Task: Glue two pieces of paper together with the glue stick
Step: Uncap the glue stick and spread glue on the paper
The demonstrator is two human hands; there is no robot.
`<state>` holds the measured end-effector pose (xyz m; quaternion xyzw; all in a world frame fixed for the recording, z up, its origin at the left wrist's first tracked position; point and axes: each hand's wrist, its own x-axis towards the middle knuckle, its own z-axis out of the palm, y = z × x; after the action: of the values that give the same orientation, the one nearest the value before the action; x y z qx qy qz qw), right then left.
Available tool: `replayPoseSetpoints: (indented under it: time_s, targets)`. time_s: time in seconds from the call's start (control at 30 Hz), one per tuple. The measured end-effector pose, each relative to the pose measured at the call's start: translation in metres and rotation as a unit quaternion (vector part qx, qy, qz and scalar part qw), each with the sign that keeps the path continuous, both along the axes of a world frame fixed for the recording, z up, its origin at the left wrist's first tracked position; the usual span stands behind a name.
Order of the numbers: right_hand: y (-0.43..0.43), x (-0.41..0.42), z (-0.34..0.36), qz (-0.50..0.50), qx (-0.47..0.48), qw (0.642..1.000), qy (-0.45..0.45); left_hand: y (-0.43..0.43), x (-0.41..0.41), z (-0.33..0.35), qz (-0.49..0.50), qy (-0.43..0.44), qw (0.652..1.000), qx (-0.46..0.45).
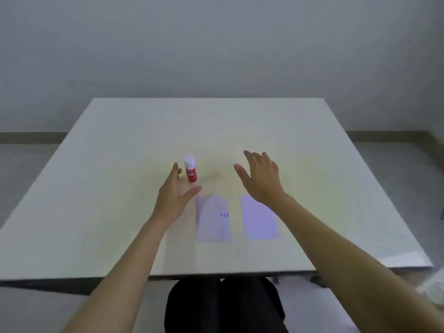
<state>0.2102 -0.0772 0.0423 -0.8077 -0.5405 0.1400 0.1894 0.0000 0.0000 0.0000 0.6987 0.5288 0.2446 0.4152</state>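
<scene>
A red glue stick (190, 169) with a white cap stands upright near the middle of the white table (96, 188). My left hand (174, 195) is open just left of and in front of it, fingers spread, not touching it. Two pale paper pieces lie side by side nearer me: the left paper (212, 218) carries small blue marks, the right paper (260, 218) is plain. My right hand (260, 179) hovers open above the far edge of the right paper, holding nothing.
The table's near edge (216, 275) runs across just above my dark-clothed legs (223, 306). A plain wall (216, 44) stands behind the table. Something white lies on the floor at the lower right (432, 284).
</scene>
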Motion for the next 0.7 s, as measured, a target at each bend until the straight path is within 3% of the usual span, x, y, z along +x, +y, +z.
replayPoseSetpoints:
  time_s: [0.2, 0.5, 0.7]
  targets:
    - [-0.039, -0.03, -0.009, 0.016, 0.155, 0.988, -0.018, 0.004, 0.016, -0.004, 0.068, -0.084, 0.991, 0.077]
    - [-0.058, -0.032, 0.006, -0.011, 0.167, 0.986, 0.01, -0.002, 0.022, 0.013, 0.068, -0.078, 0.988, 0.111]
    - [-0.047, -0.043, 0.017, -0.047, 0.21, 0.941, 0.26, -0.026, 0.029, 0.035, -0.038, -0.065, 0.961, 0.267]
